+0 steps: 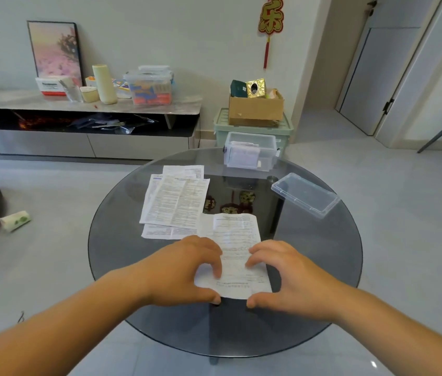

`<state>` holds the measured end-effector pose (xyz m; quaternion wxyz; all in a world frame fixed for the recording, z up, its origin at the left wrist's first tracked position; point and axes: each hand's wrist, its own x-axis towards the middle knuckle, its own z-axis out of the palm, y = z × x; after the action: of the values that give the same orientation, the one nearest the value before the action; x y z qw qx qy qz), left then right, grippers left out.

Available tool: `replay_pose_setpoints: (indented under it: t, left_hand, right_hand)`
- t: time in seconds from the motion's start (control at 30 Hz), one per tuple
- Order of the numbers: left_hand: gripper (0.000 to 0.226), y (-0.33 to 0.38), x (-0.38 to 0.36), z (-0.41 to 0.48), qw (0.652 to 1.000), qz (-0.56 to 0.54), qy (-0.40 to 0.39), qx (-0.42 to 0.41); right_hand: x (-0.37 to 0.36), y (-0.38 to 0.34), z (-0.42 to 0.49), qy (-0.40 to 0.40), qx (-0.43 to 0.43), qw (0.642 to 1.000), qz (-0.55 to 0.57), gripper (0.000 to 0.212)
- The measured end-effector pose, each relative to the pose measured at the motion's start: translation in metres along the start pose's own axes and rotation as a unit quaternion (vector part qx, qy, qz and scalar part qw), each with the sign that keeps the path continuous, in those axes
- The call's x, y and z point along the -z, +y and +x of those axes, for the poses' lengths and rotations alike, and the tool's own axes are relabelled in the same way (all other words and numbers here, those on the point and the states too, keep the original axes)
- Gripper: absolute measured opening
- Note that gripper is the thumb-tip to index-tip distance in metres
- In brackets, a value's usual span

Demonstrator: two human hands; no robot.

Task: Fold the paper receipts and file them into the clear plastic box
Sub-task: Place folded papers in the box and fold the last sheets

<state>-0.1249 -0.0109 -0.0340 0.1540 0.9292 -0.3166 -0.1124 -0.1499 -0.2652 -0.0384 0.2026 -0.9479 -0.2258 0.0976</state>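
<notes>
Left hand [187, 270] and right hand [287, 278] each pinch the near end of one receipt [237, 237] on the glass table [116, 267]. Roughly four more sheets [176, 202] far-left, one clear box [249, 154] far side, one lid [305, 195] right.

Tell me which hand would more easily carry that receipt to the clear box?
Probably the right hand. Both hands hold the receipt, but the clear box stands at the far edge of the table, slightly right of the receipt, while the left hand sits nearer the receipt pile.
</notes>
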Motion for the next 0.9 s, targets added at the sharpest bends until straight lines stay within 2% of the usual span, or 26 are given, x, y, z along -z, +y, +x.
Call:
replay_pose_setpoints:
  t: [0.27, 0.4, 0.57, 0.63, 0.7, 0.77, 0.87, 0.9]
  left_hand:
    - [0.018, -0.003, 0.004, 0.002, 0.985, -0.160, 0.040, 0.053]
    - [0.013, -0.003, 0.008, 0.004, 0.977, -0.203, 0.050, 0.050]
    - [0.022, 0.000, 0.017, 0.014, 0.965, -0.238, 0.082, 0.076]
    - [0.028, -0.002, 0.018, 0.021, 0.960, -0.239, 0.107, 0.102]
    - [0.037, -0.003, 0.019, 0.027, 0.951, -0.256, 0.118, 0.125]
    - [0.039, -0.006, 0.019, 0.034, 0.948, -0.257, 0.118, 0.143]
    - [0.034, -0.013, 0.015, 0.043, 0.958, -0.194, 0.139, 0.159]
    - [0.040, -0.015, 0.013, 0.045, 0.958, -0.185, 0.145, 0.166]
  right_hand:
    - [-0.001, -0.002, -0.002, 0.029, -0.027, 0.998, 0.044, 0.053]
    - [-0.002, -0.002, 0.004, 0.055, -0.027, 0.997, 0.045, 0.044]
    - [0.000, 0.001, 0.021, 0.090, -0.048, 0.988, 0.118, 0.021]
    - [0.005, 0.001, 0.029, 0.108, -0.056, 0.983, 0.137, 0.005]
    - [0.009, 0.003, 0.038, 0.132, -0.065, 0.980, 0.136, 0.016]
    - [0.011, 0.005, 0.047, 0.150, -0.080, 0.976, 0.139, 0.017]
    - [0.009, 0.010, 0.060, 0.163, -0.119, 0.959, 0.200, 0.012]
    - [0.007, 0.011, 0.063, 0.167, -0.131, 0.952, 0.221, 0.020]
